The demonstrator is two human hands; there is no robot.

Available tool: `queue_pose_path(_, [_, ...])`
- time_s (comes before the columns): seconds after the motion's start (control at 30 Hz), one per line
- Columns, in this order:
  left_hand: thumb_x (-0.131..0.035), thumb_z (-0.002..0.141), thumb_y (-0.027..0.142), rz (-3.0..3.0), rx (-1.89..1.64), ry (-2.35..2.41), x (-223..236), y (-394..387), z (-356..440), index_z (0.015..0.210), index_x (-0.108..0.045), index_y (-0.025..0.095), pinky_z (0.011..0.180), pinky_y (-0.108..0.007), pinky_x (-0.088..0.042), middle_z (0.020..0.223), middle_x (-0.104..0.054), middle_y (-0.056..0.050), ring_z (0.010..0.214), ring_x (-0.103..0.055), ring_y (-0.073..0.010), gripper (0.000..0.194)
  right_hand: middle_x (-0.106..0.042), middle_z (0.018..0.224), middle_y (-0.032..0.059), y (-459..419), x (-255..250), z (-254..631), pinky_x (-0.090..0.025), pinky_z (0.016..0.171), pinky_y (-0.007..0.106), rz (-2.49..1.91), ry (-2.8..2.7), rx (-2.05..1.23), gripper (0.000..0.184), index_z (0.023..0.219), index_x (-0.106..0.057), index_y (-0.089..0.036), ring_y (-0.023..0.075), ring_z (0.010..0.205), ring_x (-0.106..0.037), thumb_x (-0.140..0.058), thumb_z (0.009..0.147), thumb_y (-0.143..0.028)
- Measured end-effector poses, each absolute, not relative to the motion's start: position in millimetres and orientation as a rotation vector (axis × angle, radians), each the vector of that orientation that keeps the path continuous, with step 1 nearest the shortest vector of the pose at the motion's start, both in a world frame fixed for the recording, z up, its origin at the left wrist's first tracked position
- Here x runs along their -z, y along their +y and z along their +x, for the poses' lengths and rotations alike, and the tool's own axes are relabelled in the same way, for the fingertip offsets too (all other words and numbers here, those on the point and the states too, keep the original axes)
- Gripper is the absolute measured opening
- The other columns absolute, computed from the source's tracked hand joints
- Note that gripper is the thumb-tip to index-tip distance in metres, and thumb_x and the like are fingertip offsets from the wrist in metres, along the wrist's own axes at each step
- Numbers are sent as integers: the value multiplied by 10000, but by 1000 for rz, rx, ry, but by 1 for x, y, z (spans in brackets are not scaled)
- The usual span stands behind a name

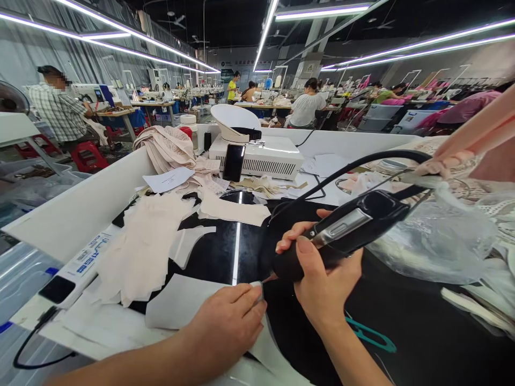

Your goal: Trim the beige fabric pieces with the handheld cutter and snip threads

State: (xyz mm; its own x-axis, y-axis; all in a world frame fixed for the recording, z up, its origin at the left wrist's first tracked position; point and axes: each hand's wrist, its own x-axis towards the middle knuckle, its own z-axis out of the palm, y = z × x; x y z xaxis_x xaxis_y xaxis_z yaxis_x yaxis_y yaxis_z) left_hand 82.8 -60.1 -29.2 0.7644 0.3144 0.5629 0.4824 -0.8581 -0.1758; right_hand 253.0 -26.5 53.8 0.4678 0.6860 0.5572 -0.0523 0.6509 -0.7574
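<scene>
phone (234, 162) upright | white machine (261, 153) behind | teal scissors (368, 333) right

Cutter (341, 233): glossy black plastic, brushed metal plate.
Table top (422, 332): black, mirror-glossy.
Fabric pieces (145, 246): pale, matt cloth.
Bag (438, 241): clear, crinkled plastic.
Machine (261, 155): white, smooth casing.

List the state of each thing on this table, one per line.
Right hand: gripping the black tool, tip down.
Left hand: flat on a white piece.
Cut pieces: piled loosely.
Phone: propped upright, screen dark.
Plastic bag: crumpled.
Scissors: lying flat.
</scene>
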Motion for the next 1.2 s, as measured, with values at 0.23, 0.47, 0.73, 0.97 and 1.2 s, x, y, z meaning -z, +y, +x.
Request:
queue_pose_path(0.23, [-449,1186,152,-2564,906,-597,29,-60,86,1140,-807,92,1095,-251,-577,1173,-856,-102,1180,-783,-163,366,-759,827,-83,-25,-53,252,-618,565,280,-728,-1001,-505,440,1227,-661,-316,131,580,-700,-936,884,-333])
queue_pose_path(0.47, [-516,1156,147,-2626,784,-620,29,-62,84,1173,-805,81,1108,-236,-568,1206,-850,-118,1190,-786,-173,297,-752,824,-89,-26,-51,250,-623,575,267,-746,-1044,-492,360,1207,-660,-311,121,590,-708,-873,921,-261])
queue_pose_path(0.73, [-593,1138,200,-2703,771,-698,31,-63,85,1216,-782,101,1069,-255,-613,1235,-849,-98,1202,-787,-180,228,-750,807,-90,-25,-53,248,-628,587,278,-750,-979,-510,400,1184,-659,-300,123,582,-699,-916,877,-297])
queue_pose_path(0.97, [-548,1176,243,-2725,817,-748,26,-64,83,1221,-767,119,989,-255,-635,1236,-849,-73,1189,-784,-169,256,-740,809,-86,-26,-51,245,-619,568,280,-776,-1011,-493,332,1150,-654,-281,121,570,-688,-877,904,-275])
queue_pose_path(1.2, [-512,1189,238,-2723,832,-764,23,-64,84,1212,-752,130,931,-263,-625,1225,-843,-58,1137,-782,-168,264,-746,821,-86,-26,-53,244,-618,594,293,-745,-973,-542,401,1182,-655,-297,127,591,-692,-921,884,-320])
